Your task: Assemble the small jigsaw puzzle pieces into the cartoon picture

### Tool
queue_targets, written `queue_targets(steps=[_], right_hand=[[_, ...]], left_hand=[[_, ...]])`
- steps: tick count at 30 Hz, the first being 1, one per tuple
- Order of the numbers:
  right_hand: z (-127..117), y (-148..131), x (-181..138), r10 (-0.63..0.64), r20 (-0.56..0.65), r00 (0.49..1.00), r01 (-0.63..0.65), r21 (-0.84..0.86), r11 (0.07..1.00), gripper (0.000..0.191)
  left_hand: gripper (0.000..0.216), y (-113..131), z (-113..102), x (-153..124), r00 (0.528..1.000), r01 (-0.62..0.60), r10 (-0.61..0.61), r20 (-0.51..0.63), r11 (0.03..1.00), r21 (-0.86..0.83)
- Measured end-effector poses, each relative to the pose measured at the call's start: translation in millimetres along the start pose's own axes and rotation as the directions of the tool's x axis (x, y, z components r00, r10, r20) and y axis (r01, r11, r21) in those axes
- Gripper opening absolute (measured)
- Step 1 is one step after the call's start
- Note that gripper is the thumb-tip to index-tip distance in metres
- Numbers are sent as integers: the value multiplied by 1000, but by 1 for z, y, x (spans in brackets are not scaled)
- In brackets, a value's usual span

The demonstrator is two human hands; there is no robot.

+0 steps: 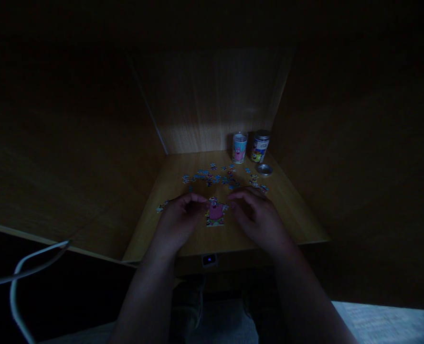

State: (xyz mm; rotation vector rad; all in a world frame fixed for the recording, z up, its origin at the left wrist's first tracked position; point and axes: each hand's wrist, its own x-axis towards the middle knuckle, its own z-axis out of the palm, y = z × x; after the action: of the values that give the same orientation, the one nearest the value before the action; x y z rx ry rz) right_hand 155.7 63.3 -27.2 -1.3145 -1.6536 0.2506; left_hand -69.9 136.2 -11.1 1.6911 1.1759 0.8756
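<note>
A partly joined jigsaw puzzle [215,215] with a pink cartoon figure lies near the table's front edge, between both hands. At its left edge is my left hand [181,217], thumb and forefinger pinched together. Whatever is between those fingertips, if anything, is too dark and small to make out. To the puzzle's right, my right hand [258,215] is held with thumb and forefinger slightly apart and nothing visible between them. Loose puzzle pieces [217,178] are scattered beyond the hands. A few more pieces [161,207] lie by my left hand.
At the back right stand a picture-printed can [239,149] and a second can [259,147] with a metal top. A round metal lid [264,169] lies before them. Wooden panels enclose the table [291,224]. A small lit device [209,259] shows below the front edge; a white cable [16,277] hangs left.
</note>
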Motion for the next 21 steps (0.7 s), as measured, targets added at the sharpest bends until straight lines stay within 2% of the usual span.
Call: queue_targets(steps=[2,4,12,14,17,21], right_hand=[[0,0,0,-36,30,999,36,19,999,12],[1,0,-1,-61,56,997,59,48,997,10],[1,0,-2,-11,85,996,3,94,996,9],[1,0,-1,-13,76,997,6,89,996,8],[1,0,0,4,52,999,-6,45,999,9],[5,5,1,63,10,998,-62,-107,992,14]], left_hand=[[19,3,12,-2,999,-8,14,30,981,-194],[21,5,22,-4,997,-22,43,67,955,-296],[19,1,32,-5,983,-123,150,102,965,-231],[16,-2,32,-4,978,-180,195,79,970,-162],[12,-3,29,-3,950,-312,312,20,949,47],[1,2,19,-3,878,-467,477,50,826,317]])
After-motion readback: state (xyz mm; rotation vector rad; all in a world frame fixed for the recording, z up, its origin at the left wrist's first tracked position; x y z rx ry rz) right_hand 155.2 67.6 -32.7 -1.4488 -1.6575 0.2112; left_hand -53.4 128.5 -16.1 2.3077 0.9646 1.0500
